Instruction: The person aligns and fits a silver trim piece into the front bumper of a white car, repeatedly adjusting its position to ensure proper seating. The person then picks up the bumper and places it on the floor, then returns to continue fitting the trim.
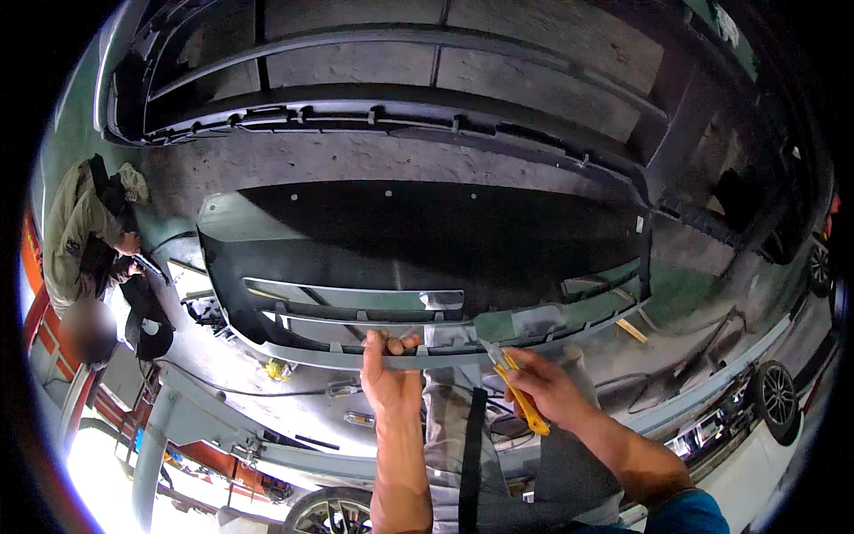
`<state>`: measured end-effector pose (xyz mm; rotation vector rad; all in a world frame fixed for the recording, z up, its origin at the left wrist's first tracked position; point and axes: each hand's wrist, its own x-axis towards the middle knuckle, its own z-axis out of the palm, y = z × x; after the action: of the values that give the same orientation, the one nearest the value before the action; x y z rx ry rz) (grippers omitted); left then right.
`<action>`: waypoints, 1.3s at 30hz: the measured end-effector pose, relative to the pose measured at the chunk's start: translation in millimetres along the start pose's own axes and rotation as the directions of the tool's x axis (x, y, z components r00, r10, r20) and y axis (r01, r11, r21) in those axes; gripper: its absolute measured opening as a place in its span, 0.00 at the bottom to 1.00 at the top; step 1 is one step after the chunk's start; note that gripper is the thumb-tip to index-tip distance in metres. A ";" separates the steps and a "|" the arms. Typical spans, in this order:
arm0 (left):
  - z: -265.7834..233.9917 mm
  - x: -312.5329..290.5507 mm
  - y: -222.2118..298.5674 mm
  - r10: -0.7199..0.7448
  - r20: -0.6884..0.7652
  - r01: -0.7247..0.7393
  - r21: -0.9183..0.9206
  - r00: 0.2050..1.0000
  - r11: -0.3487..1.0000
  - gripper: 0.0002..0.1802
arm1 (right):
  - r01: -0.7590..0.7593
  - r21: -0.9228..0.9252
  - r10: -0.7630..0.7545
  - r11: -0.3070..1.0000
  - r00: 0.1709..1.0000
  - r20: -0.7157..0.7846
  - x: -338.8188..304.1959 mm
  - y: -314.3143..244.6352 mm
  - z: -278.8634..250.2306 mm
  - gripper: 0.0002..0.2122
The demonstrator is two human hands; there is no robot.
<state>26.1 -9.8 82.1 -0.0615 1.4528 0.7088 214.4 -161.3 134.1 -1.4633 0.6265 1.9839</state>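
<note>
The left hand (391,374) has its fingers curled round the near edge of a long dark panel (356,231), gripping it. The right hand (543,387) is closed round a yellow knife (520,396), whose tip points to 11 o'clock; I cannot tell whether the blade touches the edge or stops just short.

From the hands, the panel lies toward 12 o'clock, its long axis running from 9 to 3, so its near edge passes crosswise in front of both wrists. The left hand is the nearer, being on that edge; the right sits just below it, toward 4 o'clock from the left.

Farther out, a wood strip (632,330) lies between 2 and 3 o'clock, and a small yellow object (277,369) at 9. A large black frame (378,116) spans 12 o'clock beyond the panel. Another person (76,231) is between 9 and 10, and a wheel (777,402) stands at 3.
</note>
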 end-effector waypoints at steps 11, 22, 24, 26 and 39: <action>0.7 -19.5 -5.3 0.053 -0.033 -0.053 -0.016 0.998 0.998 0.08 | -0.137 0.134 0.132 0.982 0.990 0.043 0.4 -1.5 5.6 0.22; -5.8 -20.3 -9.3 0.071 -0.046 -0.071 0.004 0.996 0.997 0.14 | -0.156 0.220 0.154 0.963 0.988 0.025 -2.2 5.1 14.0 0.23; -8.7 -20.0 -10.0 0.081 -0.067 -0.080 0.012 0.994 0.997 0.13 | -0.134 0.201 0.137 0.970 0.991 -0.001 -3.2 6.5 19.1 0.23; -8.7 -20.2 -11.0 0.094 -0.079 -0.093 0.019 0.992 0.996 0.13 | -0.121 0.191 0.126 0.974 0.992 -0.017 -3.7 7.4 22.8 0.23; -16.4 -20.0 -15.0 0.142 -0.006 -0.142 0.035 0.990 0.989 0.11 | -0.114 0.275 0.138 0.955 0.988 -0.070 -2.9 11.4 38.1 0.23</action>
<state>19.6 -37.1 92.3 0.0662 1.4873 0.8002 181.2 -144.3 148.1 -1.3771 1.0102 1.8469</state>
